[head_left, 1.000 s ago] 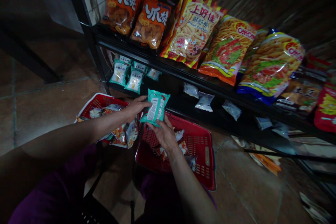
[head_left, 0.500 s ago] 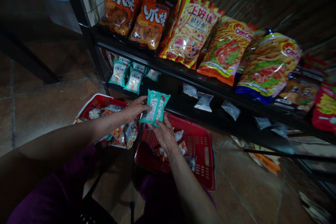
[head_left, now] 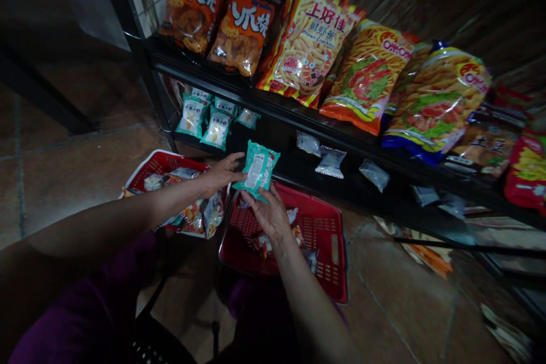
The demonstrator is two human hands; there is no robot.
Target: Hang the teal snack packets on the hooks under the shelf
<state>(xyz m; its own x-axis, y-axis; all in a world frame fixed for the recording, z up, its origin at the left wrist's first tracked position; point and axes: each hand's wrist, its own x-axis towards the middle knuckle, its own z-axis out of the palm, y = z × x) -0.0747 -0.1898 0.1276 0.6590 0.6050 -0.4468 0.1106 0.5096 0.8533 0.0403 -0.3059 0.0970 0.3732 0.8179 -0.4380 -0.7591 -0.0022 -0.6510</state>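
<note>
A teal snack packet, its printed back facing me, is held over the gap between the shelf and the baskets. My right hand grips its lower edge from below. My left hand is at the packet's left side with fingers stretched apart; its lowest digit reaches the packet's edge. On the lower shelf behind stand several matching teal packets. Below my right hand is a red basket holding a few small packets. Under my left forearm sits another red basket, heaped with mixed packets.
Large snack bags line the upper shelf, among them orange bags and a prawn cracker bag. Small silvery packets lie along the lower shelf. A black shelf post rises at left. Flattened packaging lies low at right.
The teal packet has shifted slightly right and up in my right hand. My left hand's fingers have loosened from it and spread. The view has shifted slightly.
</note>
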